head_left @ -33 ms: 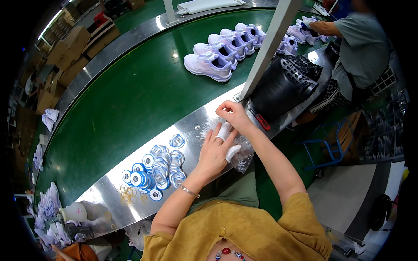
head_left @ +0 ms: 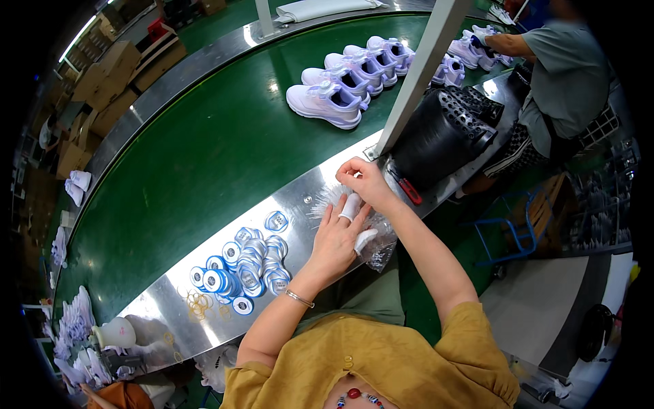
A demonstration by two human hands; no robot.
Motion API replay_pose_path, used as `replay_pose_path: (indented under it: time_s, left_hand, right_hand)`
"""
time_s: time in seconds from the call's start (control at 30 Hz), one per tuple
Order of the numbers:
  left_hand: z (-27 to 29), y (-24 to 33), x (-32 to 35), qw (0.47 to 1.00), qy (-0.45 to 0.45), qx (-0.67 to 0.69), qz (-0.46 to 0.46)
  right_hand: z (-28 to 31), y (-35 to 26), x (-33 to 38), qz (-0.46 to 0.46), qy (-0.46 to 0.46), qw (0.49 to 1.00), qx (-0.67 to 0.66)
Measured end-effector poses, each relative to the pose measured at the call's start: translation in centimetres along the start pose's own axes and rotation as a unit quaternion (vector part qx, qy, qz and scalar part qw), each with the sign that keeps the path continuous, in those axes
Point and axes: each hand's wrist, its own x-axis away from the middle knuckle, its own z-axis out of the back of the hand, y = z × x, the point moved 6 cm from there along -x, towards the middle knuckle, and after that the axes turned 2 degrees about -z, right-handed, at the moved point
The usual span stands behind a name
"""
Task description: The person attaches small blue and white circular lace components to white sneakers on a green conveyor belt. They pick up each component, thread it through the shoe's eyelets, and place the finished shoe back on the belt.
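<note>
My left hand [head_left: 334, 240] lies with its fingers stretched out over a clear plastic bag [head_left: 379, 251] and a pile of thin clear plastic strands [head_left: 325, 204]. White covers wrap two of its digits. Just beyond it, my right hand [head_left: 364, 180] is closed in a pinch, thumb against forefinger. Whatever sits between those fingertips is too small to make out. Left of my hands, a heap of round blue-and-white tags [head_left: 251, 262] rests on the metal ledge [head_left: 177, 286]. One more round tag [head_left: 276, 221] lies apart from the heap.
Yellow rubber bands [head_left: 198, 305] lie beside the tags. A red-handled cutter [head_left: 410, 191] and a black container [head_left: 426, 146] are to the right, near a slanted metal post [head_left: 415, 82]. Pale lilac sneakers [head_left: 325, 104] stand on the green belt [head_left: 184, 163]. A co-worker [head_left: 569, 75] handles shoes at the far right.
</note>
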Motion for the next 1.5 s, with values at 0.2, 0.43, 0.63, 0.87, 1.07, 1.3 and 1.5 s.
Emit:
replay_pose_path:
  time_s: [0.2, 0.43, 0.63, 0.87, 1.07, 1.3, 1.5]
  left_hand:
    - [-3.6, -1.0, 1.3, 0.999, 0.021, 0.032, 0.0]
    - [0.2, -4.1, 1.4, 0.93, 0.104, 0.337, 0.098]
    - [3.6, -2.7, 3.7, 0.711, 0.121, 0.672, 0.167]
    - [5.7, -1.8, 7.3, 0.738, 0.187, 0.625, 0.174]
    - [6.0, -1.4, 9.8, 0.807, 0.259, 0.515, 0.128]
    - [6.1, -3.2, 11.1, 0.665, 0.317, 0.64, 0.221]
    - [5.6, -3.0, 11.1, 0.555, 0.308, 0.726, 0.263]
  right_hand:
    - [2.4, -6.1, 0.0, 0.119, 0.119, 0.967, -0.19]
    - [4.4, -7.8, 3.4, 0.03, 0.055, 0.943, -0.327]
    - [-1.4, -7.3, 9.1, -0.08, -0.066, 0.967, -0.232]
    - [-6.2, -9.5, 12.2, -0.13, -0.141, 0.946, -0.262]
    - [-9.4, -7.8, 14.0, -0.202, -0.083, 0.903, -0.369]
    - [-10.9, -10.9, 15.8, 0.047, -0.019, 0.994, -0.101]
    - [-12.7, -14.0, 16.2, 0.261, 0.08, 0.949, 0.158]
